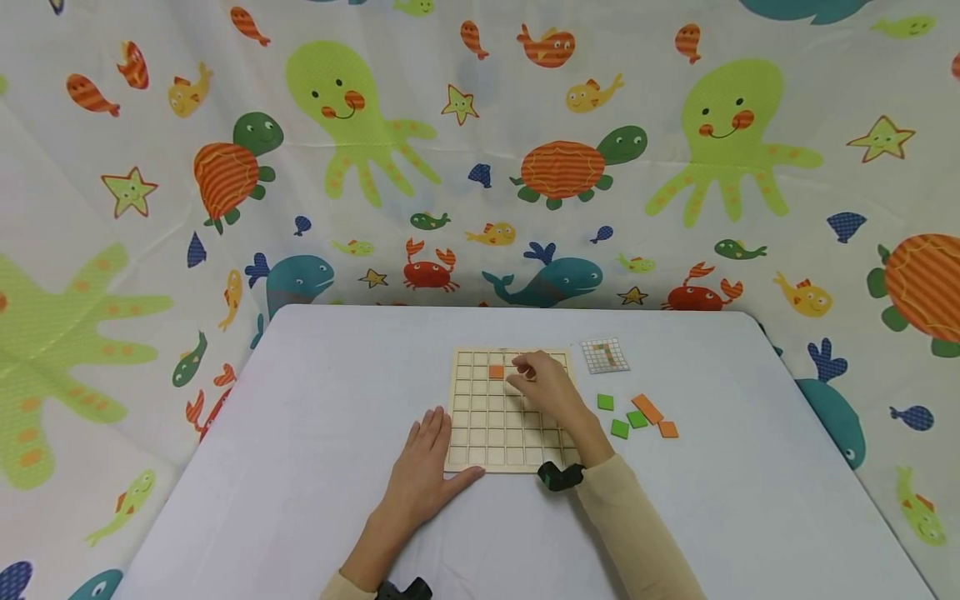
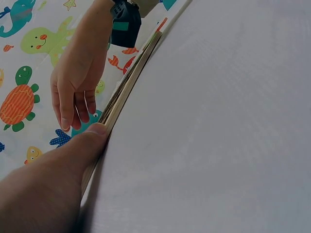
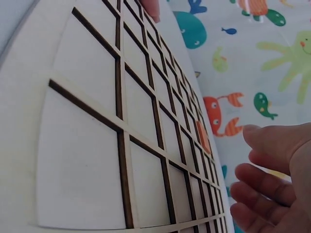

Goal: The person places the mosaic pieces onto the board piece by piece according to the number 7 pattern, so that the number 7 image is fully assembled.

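Observation:
A pale wooden grid board (image 1: pixel 468 425) lies on the white table, with one orange square tile (image 1: pixel 497 372) set in a cell near its far edge. My left hand (image 1: pixel 426 467) rests at the board's near left corner, fingers straight along the left side. Its thumb (image 2: pixel 95 133) touches the near edge. Over the upper right part of the board hovers my right hand (image 1: pixel 551 387), just right of the orange tile. Its fingers are loosely bent and apart from the thumb (image 3: pixel 265 138), and nothing shows between them. This hand covers several cells in the head view.
Right of the board lie loose green tiles (image 1: pixel 619 428) and orange tiles (image 1: pixel 668 429). A small card (image 1: pixel 604 356) printed with a coloured grid pattern sits by the board's far right corner. A curtain (image 1: pixel 420 75) with sea animals hangs behind the table (image 1: pixel 337 375).

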Action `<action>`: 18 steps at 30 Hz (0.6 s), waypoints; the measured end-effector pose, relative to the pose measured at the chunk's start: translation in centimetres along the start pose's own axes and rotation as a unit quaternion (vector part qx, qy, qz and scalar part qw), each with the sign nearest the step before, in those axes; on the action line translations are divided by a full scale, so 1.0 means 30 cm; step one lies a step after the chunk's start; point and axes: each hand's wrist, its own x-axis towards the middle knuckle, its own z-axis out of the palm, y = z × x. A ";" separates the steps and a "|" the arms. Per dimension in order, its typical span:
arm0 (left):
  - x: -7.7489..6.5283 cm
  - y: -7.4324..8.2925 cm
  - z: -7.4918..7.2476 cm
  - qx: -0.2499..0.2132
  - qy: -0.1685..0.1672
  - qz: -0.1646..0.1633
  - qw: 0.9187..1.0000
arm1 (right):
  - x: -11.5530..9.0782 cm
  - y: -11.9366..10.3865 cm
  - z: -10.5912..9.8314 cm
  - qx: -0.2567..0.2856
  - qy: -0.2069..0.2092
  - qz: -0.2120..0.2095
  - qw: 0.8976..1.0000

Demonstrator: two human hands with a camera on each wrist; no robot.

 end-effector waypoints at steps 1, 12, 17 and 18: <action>0.000 0.000 0.000 0.000 -0.001 0.000 1.000 | -0.002 0.000 0.000 -0.001 0.002 -0.001 1.000; 0.000 0.000 -0.007 -0.004 -0.001 0.000 1.000 | -0.026 0.000 -0.011 -0.002 0.013 -0.003 1.000; 0.002 -0.002 -0.004 -0.003 0.000 0.000 1.000 | -0.036 -0.003 -0.026 -0.007 0.015 -0.002 1.000; 0.002 -0.002 -0.003 -0.002 -0.001 -0.001 1.000 | -0.038 -0.003 -0.029 -0.007 0.015 0.000 1.000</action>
